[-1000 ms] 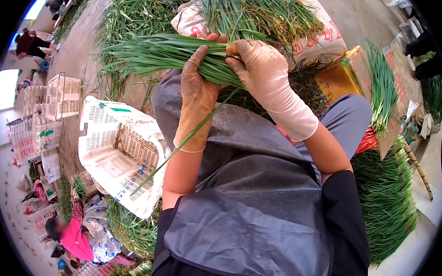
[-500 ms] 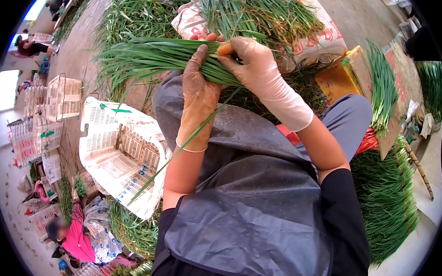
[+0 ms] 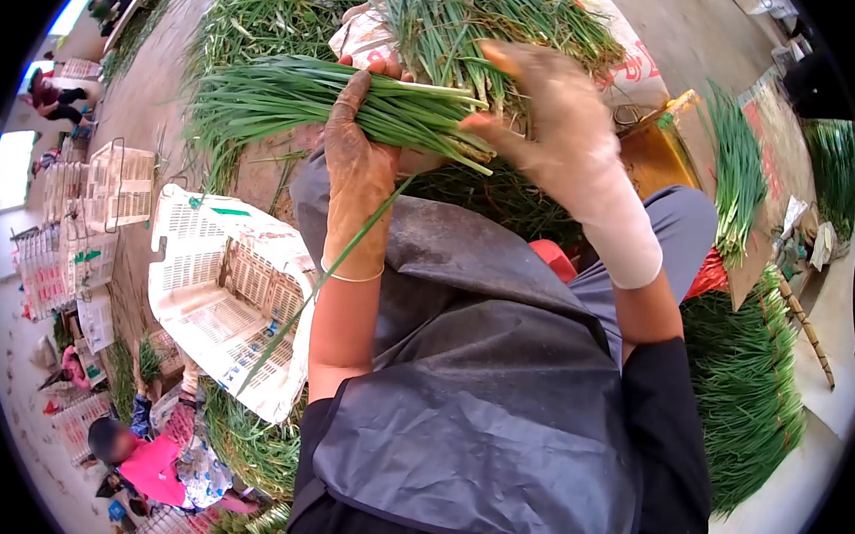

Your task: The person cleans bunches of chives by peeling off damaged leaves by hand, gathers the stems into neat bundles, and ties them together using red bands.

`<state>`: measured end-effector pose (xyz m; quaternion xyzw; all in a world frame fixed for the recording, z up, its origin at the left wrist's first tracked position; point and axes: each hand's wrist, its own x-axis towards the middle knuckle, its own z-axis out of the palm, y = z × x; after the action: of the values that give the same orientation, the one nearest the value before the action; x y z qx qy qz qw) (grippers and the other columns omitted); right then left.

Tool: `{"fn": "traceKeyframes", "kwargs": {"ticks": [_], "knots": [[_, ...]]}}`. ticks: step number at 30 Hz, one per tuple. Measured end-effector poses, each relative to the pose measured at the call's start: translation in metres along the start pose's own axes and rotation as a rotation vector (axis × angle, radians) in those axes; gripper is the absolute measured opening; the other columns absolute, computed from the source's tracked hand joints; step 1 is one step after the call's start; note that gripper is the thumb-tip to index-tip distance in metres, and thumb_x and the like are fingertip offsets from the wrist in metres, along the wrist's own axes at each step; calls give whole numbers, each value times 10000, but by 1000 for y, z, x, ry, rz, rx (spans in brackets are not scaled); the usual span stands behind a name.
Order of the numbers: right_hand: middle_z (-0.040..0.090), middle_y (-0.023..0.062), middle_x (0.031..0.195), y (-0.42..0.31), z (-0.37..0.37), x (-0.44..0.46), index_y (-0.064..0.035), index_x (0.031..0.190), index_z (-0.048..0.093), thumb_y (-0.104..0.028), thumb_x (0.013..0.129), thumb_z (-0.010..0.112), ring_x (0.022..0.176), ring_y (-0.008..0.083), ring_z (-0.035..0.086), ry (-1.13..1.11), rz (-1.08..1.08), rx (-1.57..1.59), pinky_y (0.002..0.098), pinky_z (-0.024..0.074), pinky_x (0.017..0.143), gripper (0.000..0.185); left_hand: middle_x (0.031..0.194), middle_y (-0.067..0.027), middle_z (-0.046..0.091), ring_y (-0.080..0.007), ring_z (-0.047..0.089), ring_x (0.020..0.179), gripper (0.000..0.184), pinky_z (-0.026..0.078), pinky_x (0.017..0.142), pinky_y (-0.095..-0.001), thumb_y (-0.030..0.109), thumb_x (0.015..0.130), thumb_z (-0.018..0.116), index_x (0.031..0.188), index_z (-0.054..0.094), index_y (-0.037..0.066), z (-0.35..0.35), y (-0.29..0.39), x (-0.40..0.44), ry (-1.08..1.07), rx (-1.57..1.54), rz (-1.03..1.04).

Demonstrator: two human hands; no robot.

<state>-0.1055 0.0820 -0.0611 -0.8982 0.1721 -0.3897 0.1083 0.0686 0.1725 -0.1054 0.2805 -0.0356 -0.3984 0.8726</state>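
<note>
My left hand [image 3: 361, 159], in a soiled glove, is wrapped round a bunch of long green stalks [image 3: 291, 104]. The leafy tips point left and the pale cut ends point right. My right hand [image 3: 548, 120], also gloved and blurred by motion, is just right of the pale ends with thumb and fingers apart and nothing visible between them. One loose green blade [image 3: 337, 273] hangs along my left forearm, over the edge of a white plastic basket [image 3: 174, 285].
A heap of stalks lies on a white sack [image 3: 636, 80] ahead. Right of it are a yellow crate [image 3: 656, 162], a small bunch [image 3: 737, 176] and a large stack of greens [image 3: 741, 395]. A person in pink [image 3: 156, 470] sits at the lower left; others are farther off.
My right hand has come away from the bunch, moving right, and its fingers have opened. My left hand, still round the stalks, has shifted slightly left. The pale ends now show.
</note>
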Motion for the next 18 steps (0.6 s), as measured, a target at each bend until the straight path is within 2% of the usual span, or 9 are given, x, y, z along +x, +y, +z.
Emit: {"fn": "traceKeyframes", "kwargs": {"ticks": [2, 3, 4, 6, 12, 14, 16, 17, 18], "knots": [[595, 189, 1026, -10, 18, 6, -31, 1307, 403, -370, 681, 756, 961, 340, 572, -210, 63, 46, 452, 448, 833, 795, 953, -135, 604, -255, 609, 881, 343, 494, 873, -436, -6, 850, 545, 1158, 429, 90, 4, -5, -4, -75, -14, -25], [583, 210, 1039, -16, 23, 10, -16, 1346, 339, -373, 610, 793, 970, 342, 574, -501, 165, 1, 433, 453, 841, 935, 961, -135, 596, -259, 599, 906, 386, 486, 887, -419, -19, 845, 545, 1194, 417, 83, 7, -9, -8, -113, 27, -6], [584, 218, 1026, -13, 48, -1, -8, 1367, 284, -379, 590, 798, 956, 354, 581, -384, 119, -86, 432, 462, 827, 1003, 970, -134, 589, -262, 588, 931, 429, 479, 901, -403, -33, 840, 546, 1230, 405, 76, 11, -13, -12, -150, 68, 15], [600, 212, 1020, -9, 62, -1, -35, 1384, 230, -342, 645, 751, 917, 352, 606, -430, 306, -103, 420, 490, 769, 955, 1036, -148, 585, -272, 572, 999, 445, 451, 950, -396, -25, 842, 549, 1251, 402, 65, 14, -21, -7, -206, 50, -24], [655, 157, 837, 50, 22, 7, -99, 1199, 514, -266, 728, 658, 811, 302, 647, -297, 602, 298, 364, 510, 737, 520, 1189, -173, 530, -325, 476, 1160, 481, 347, 1033, -479, 198, 841, 633, 1263, 435, 78, 41, -17, 15, -518, 49, -241], [658, 154, 878, 74, -12, 15, -75, 1178, 526, -265, 704, 666, 809, 281, 643, -257, 723, 297, 337, 500, 761, 530, 1169, -126, 554, -292, 502, 1135, 429, 363, 1011, -470, 235, 861, 606, 1242, 474, 88, 6, -12, 31, -251, 75, -215], [656, 162, 902, 100, -33, 19, -61, 1162, 541, -247, 688, 657, 830, 262, 635, -211, 777, 261, 326, 485, 788, 523, 1129, -97, 579, -247, 525, 1109, 420, 393, 972, -428, 301, 863, 596, 1219, 504, 96, -34, -24, 33, -41, 598, -250], [628, 199, 1017, 109, -43, 20, -59, 1153, 550, -260, 685, 641, 975, 313, 602, -218, 828, 236, 364, 464, 874, 517, 1132, -89, 583, -227, 529, 1104, 440, 401, 950, -409, 302, 856, 606, 1229, 504, 92, -48, -31, 26, -252, 855, -456], [628, 199, 1017, 117, -50, 21, -59, 1153, 550, -260, 685, 641, 975, 313, 602, -203, 831, 233, 364, 464, 874, 517, 1134, -81, 586, -207, 532, 1099, 461, 410, 927, -389, 304, 848, 615, 1240, 504, 89, -54, -45, 17, -457, 1104, -661]]}}
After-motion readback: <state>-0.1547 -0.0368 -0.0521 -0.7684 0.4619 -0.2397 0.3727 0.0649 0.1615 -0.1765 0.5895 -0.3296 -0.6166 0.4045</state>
